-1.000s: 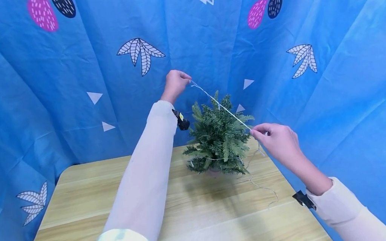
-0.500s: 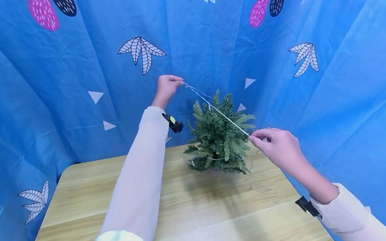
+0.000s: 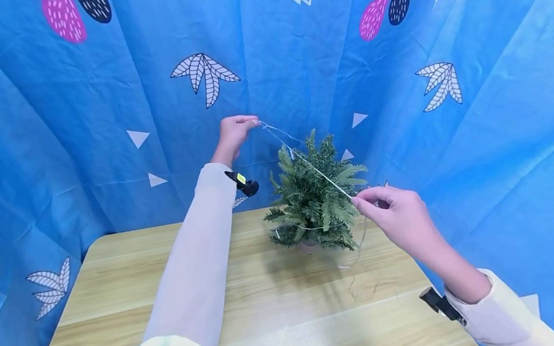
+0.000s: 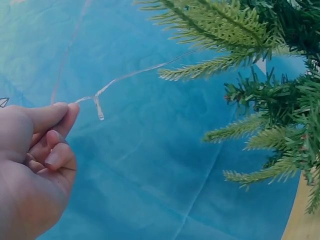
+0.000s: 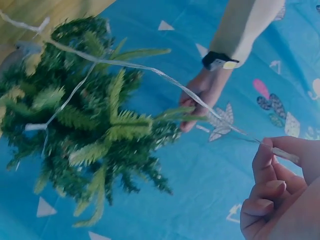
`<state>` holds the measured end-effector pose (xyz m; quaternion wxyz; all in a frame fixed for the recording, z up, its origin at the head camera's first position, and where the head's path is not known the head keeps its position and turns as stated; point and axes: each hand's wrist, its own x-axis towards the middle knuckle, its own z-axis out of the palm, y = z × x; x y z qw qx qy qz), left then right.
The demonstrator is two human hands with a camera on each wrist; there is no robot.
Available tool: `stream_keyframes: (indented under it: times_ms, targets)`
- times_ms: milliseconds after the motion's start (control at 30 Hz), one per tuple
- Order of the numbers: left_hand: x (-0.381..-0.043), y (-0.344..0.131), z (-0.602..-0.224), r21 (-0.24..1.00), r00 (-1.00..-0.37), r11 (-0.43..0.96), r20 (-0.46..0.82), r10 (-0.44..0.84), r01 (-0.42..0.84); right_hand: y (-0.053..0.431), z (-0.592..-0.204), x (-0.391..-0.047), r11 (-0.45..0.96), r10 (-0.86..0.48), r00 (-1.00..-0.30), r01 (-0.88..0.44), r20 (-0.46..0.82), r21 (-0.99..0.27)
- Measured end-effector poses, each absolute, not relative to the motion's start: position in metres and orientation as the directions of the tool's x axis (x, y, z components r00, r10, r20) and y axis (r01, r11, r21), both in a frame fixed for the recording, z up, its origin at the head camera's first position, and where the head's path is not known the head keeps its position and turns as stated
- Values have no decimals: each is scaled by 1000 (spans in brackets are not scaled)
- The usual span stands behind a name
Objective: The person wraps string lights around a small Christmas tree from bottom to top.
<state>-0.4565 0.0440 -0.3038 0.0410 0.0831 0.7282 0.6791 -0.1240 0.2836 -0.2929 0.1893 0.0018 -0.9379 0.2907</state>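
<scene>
The light string (image 3: 326, 178) slants across the small tree (image 3: 313, 197) on the bench (image 3: 139, 281), pinched between my left hand (image 3: 234, 135) and right hand (image 3: 402, 214). I'd pull gently and evenly, so its bulbs (image 4: 99, 110) don't snag.

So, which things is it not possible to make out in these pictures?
- Head view: pot, mostly hidden by the tree.
- Head view: lower end of the wire, too thin against the table.
- Left wrist view: much of the tree, cut off by the right edge.
- Right wrist view: fingertips of the left hand, blurred, partly covered by the tree.
</scene>
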Motion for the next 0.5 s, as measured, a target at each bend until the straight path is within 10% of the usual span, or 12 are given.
stream_keyframes:
  times_ms: [500]
  targets:
    - [-446,45,-335,999,-984,-35,20,176,14,256,-289,-107,660,13,-959,-203,282,-723]
